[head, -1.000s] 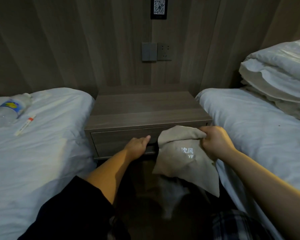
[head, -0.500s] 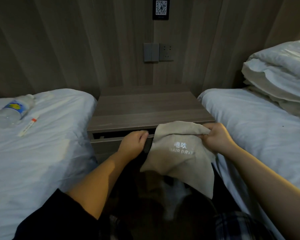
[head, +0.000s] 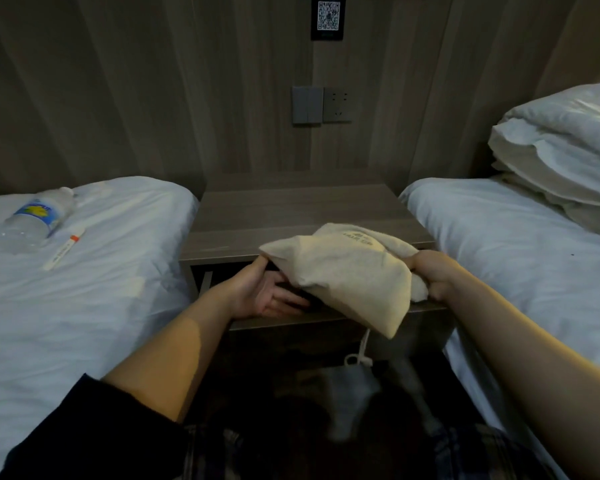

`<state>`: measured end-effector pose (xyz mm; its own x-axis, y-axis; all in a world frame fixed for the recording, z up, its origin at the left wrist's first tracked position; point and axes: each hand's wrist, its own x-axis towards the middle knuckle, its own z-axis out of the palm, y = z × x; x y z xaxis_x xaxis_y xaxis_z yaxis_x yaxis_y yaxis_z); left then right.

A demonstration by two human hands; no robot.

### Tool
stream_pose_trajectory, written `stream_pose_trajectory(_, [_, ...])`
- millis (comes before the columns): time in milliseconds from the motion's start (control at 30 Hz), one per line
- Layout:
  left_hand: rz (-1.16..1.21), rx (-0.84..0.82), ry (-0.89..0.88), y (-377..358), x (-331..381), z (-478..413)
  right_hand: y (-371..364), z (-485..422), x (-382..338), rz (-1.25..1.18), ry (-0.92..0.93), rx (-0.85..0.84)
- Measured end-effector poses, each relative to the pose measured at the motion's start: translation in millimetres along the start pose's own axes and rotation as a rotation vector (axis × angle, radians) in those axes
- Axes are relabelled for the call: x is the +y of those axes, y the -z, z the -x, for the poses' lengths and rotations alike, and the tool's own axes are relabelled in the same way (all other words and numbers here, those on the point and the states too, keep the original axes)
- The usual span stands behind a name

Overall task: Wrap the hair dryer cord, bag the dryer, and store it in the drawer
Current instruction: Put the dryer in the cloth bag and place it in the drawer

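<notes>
A beige cloth hair dryer bag (head: 347, 271) lies tilted over the open drawer (head: 326, 315) of the wooden nightstand (head: 291, 216). The dryer itself is hidden inside the bag. My right hand (head: 430, 280) grips the bag's gathered right end. My left hand (head: 269, 289) lies palm up under the bag's left side, fingers straight, thumb touching the cloth. A white drawstring (head: 361, 351) dangles below the drawer front.
White beds flank the nightstand. On the left bed (head: 84, 289) lie a water bottle (head: 37, 216) and a small white tube (head: 65, 247). Folded duvets (head: 568, 161) are stacked on the right bed (head: 516, 254). A wall switch and socket (head: 321, 105) sit above the nightstand.
The drawer went from closed to pulled out. My left hand left the drawer front and now supports the bag, which rose and moved over the drawer opening.
</notes>
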<state>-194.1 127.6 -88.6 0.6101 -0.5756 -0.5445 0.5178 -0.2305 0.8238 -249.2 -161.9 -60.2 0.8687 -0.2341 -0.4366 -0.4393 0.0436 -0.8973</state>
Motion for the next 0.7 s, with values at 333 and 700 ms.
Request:
stream_pose_trajectory(333, [0.41,0.27,0.1,-31.9,-8.8,-31.2,-23.4,-15.5,20.5,0.238,-0.284,0.027])
stream_pose_trajectory(700, [0.103,0.418,0.107,-35.1,-13.1,-59.8,-46.2,-37.2,38.8,0.169,-0.096,0.061])
